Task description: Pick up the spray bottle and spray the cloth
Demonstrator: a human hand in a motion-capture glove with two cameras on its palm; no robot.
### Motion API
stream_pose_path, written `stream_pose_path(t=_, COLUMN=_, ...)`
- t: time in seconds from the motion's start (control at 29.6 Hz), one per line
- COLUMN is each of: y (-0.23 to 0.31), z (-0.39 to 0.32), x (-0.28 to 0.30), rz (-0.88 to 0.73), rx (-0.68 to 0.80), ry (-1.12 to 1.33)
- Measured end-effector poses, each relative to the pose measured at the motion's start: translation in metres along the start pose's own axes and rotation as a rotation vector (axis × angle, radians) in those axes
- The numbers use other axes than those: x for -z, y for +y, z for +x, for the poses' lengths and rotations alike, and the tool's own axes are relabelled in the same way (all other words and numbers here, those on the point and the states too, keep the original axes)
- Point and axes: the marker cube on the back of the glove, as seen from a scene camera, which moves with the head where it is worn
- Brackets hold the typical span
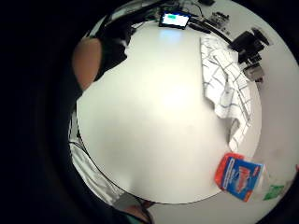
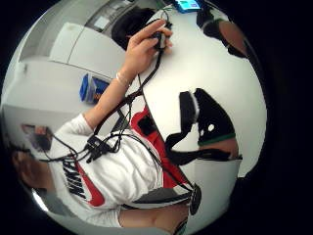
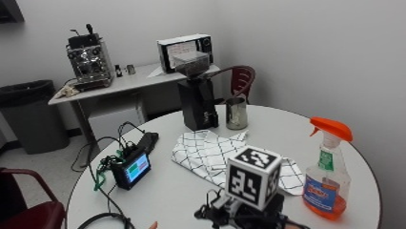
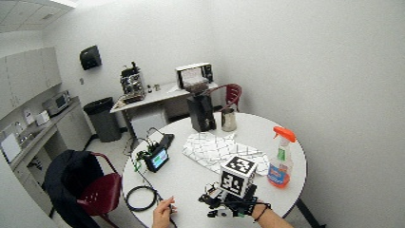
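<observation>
Screen device (image 3: 132, 169): stands at the left of the round table (image 3: 171, 200), cables trailing off the edge; it is well apart from the work.
Bare hand (image 4: 163, 212): rests on the table's near edge by a cable loop, touching nothing of the task.
Cloth (image 3: 216, 155): a white, black-checked cloth lies spread and rumpled mid-table, flat and open, so its upper face is there to take spray.
Gloved right hand (image 4: 244, 205): hovers over the near table, between cloth and bottle, holding nothing; both palm views show only bare tabletop beneath it. I cannot tell how its fingers are set.
Spray bottle (image 3: 327, 176): stands upright at the table's right edge, orange trigger head up, orange liquid low inside, just beside the cloth's right corner. It is untouched, so the pick-up looks not yet begun.
</observation>
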Motion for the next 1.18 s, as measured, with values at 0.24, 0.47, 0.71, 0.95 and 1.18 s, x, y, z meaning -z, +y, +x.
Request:
stream_pose_path(t=0.24, y=-0.055, z=0.022, x=0.013, rz=0.000, rx=-0.058, ry=0.030)
stream_pose_path(t=0.47, y=-0.101, z=0.060, x=0.019, rz=-0.011, rx=-0.210, ry=0.098)
stream_pose_path(t=0.71, y=-0.123, z=0.087, x=0.053, rz=0.063, rx=-0.389, ry=0.039)
stream_pose_path(t=0.95, y=-0.123, z=0.077, x=0.066, rz=0.053, rx=-0.371, ry=0.087)
stream_pose_path(t=1.18, y=-0.098, z=0.020, x=0.077, rz=0.063, rx=-0.169, ry=0.156)
